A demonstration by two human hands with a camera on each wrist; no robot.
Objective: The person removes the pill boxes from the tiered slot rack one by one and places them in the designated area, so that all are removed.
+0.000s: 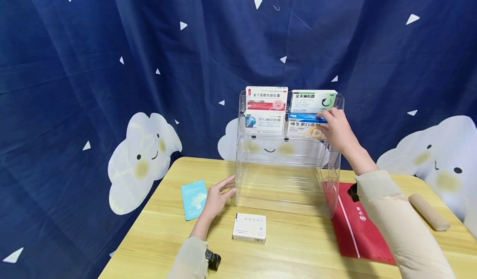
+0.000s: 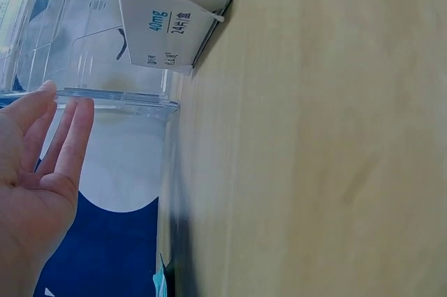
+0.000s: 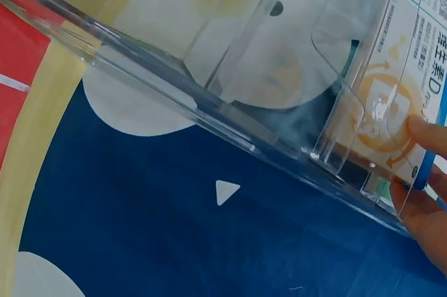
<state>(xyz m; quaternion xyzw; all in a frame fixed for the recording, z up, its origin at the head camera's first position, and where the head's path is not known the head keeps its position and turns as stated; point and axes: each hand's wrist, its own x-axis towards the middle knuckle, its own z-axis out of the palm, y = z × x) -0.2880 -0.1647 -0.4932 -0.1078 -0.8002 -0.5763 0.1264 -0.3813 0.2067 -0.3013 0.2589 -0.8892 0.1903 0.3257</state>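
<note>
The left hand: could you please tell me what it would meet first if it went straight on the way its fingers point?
Most likely the left side of the clear rack; the left hand's fingertips are right at it, though whether they touch is hard to tell.

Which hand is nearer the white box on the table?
Left: the left hand is beside the clear rack, beyond and left of the white box; the right hand is higher and farther, gripping the blue-topped box.

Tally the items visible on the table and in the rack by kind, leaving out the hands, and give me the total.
Medicine boxes: 5
Clear rack: 1
Light-blue packet: 1
Flat red item: 1
Brown roll: 1
Total: 9
</note>
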